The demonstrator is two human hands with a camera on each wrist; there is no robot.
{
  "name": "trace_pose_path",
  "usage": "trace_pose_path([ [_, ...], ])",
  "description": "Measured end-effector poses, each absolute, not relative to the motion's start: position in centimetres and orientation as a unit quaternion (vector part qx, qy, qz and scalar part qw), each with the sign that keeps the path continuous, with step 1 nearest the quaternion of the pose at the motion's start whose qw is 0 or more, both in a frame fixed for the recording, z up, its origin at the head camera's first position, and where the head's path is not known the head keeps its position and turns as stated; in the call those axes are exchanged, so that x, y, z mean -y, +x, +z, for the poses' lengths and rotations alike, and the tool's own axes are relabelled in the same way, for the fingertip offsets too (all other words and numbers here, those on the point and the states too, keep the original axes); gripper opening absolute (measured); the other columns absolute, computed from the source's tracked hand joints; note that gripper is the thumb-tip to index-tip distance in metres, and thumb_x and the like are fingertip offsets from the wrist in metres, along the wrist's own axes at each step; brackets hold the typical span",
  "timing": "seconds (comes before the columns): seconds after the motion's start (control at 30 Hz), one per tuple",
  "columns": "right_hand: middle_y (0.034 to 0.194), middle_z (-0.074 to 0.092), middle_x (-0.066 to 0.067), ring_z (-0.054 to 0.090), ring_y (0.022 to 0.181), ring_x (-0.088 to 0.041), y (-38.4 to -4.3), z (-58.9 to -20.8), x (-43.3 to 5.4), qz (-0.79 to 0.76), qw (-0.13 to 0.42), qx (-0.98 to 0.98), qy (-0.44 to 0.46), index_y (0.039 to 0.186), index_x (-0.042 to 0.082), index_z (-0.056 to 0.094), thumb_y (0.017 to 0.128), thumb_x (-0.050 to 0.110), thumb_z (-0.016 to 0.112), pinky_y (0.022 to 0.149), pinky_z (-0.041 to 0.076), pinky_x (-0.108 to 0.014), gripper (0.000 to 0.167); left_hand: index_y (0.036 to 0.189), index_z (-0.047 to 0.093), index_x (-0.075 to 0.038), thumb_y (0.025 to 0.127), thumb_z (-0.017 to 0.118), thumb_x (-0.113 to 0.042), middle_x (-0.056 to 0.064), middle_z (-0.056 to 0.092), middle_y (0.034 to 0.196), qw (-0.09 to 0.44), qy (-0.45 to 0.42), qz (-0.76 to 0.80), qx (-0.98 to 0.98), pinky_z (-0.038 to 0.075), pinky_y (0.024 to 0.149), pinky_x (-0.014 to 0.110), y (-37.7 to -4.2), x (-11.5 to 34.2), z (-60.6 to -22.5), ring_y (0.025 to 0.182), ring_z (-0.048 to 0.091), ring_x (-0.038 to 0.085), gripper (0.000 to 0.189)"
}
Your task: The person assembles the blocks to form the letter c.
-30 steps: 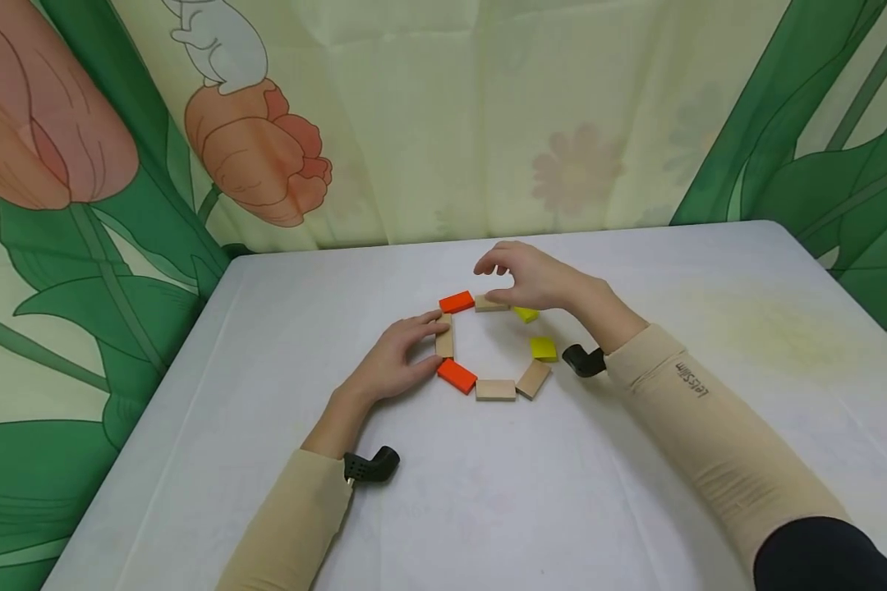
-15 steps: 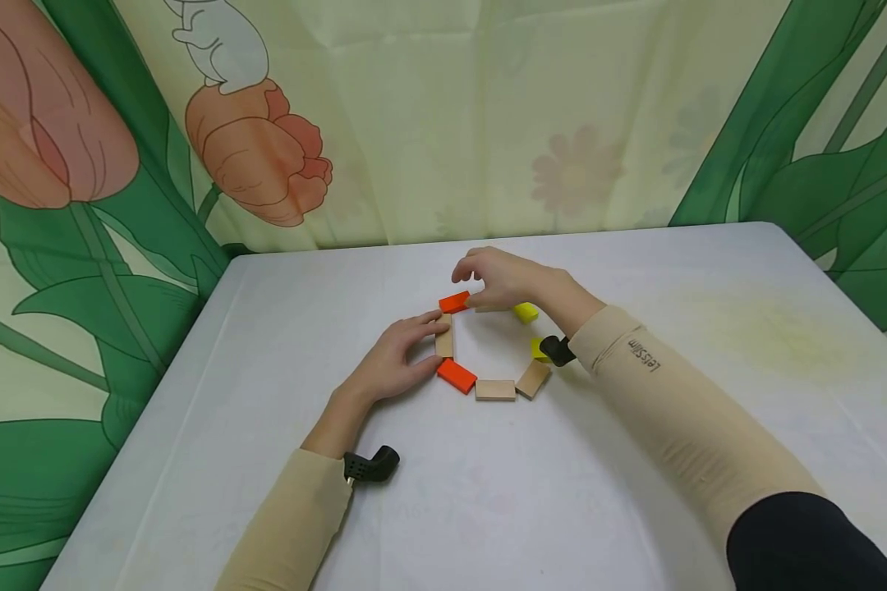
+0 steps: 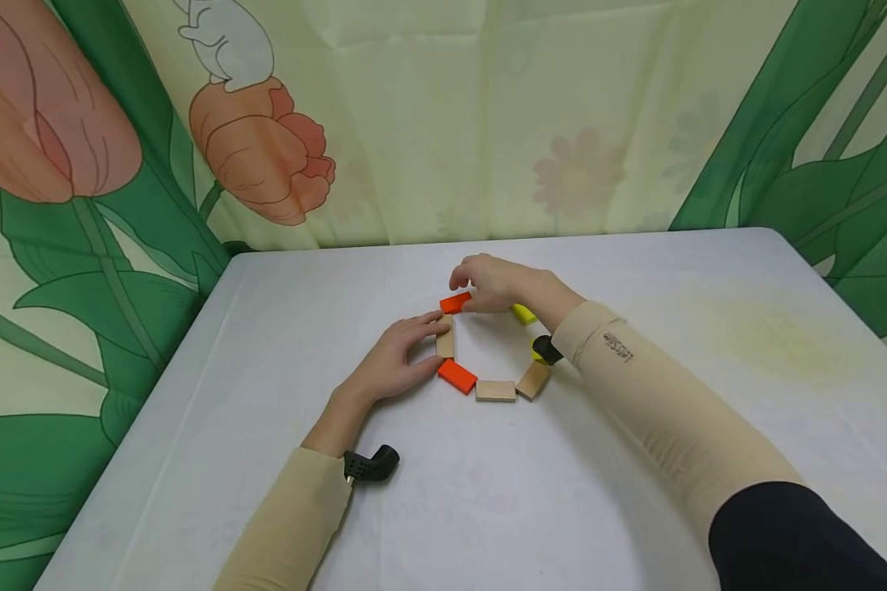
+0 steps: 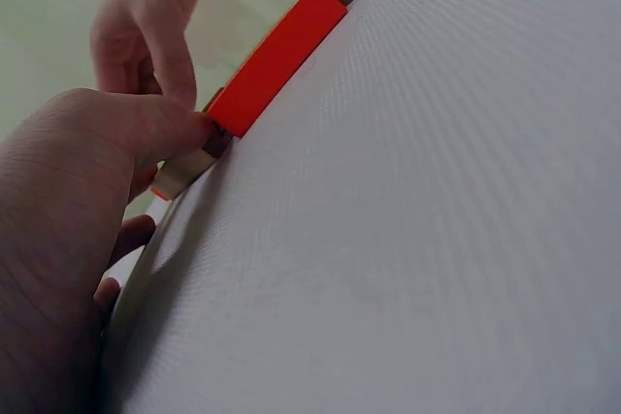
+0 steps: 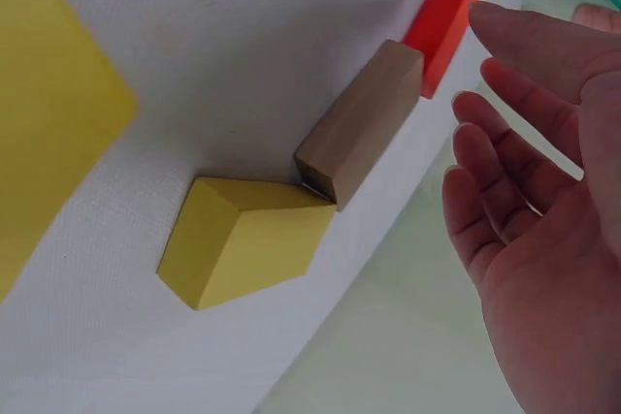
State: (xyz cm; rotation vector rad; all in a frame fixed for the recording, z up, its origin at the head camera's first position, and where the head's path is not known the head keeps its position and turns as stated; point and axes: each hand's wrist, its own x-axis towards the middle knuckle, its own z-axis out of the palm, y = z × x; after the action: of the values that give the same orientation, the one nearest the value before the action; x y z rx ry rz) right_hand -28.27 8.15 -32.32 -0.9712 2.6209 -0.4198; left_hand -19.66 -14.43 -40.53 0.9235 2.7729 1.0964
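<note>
Flat wooden blocks lie in a ring on a white table. My left hand (image 3: 392,359) rests at the ring's left side, thumb and fingertips touching a plain wooden block (image 3: 445,343); the thumb reaches the corner of the near red block (image 4: 277,60). My right hand (image 3: 491,283) hovers over the far side, fingers loosely bent and apart, thumb tip by the far red block (image 3: 454,303). In the right wrist view another plain block (image 5: 364,123) joins that red one to a yellow block (image 5: 257,239); in the head view my right hand hides this plain block.
Two plain blocks, one in front (image 3: 495,391) and one slanted (image 3: 534,380), make the near side of the ring. A second yellow block (image 5: 58,123) sits at the right, partly behind the right wrist camera (image 3: 546,350). A patterned curtain (image 3: 429,123) hangs behind the table (image 3: 443,509).
My right hand has moved left along the far side, from above the plain block toward the far red block. My left hand has stayed in place, and the blocks show no clear shift.
</note>
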Motion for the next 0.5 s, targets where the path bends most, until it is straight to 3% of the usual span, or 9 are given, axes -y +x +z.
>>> trace_pose_path([
  [0.23, 0.116, 0.061, -0.011, 0.054, 0.105, -0.028, -28.54, -33.14, -7.94, -0.125, 0.160, -0.916, -0.347, 0.122, 0.007, 0.067, 0.094, 0.009, 0.067, 0.094, 0.046, -0.039, 0.028, 0.143, 0.060, -0.017, 0.094, 0.066, -0.026, -0.003, 0.044, 0.156, 0.014, 0.292, 0.353, -0.889, 0.028, 0.116, 0.048, -19.56, 14.34, -40.55, 0.142, 0.037, 0.024, 0.050],
  [0.5, 0.114, 0.060, -0.013, 0.054, 0.106, -0.029, -28.52, -33.12, -7.82, -0.122, 0.145, -0.917, -0.352, 0.121, 0.007, 0.069, 0.095, 0.005, 0.065, 0.096, 0.047, -0.040, 0.026, 0.143, 0.060, -0.016, 0.094, 0.067, -0.026, -0.002, 0.044, 0.156, 0.008, 0.297, 0.351, -0.888, 0.028, 0.116, 0.048, -19.55, 14.37, -40.47, 0.142, 0.037, 0.024, 0.050],
])
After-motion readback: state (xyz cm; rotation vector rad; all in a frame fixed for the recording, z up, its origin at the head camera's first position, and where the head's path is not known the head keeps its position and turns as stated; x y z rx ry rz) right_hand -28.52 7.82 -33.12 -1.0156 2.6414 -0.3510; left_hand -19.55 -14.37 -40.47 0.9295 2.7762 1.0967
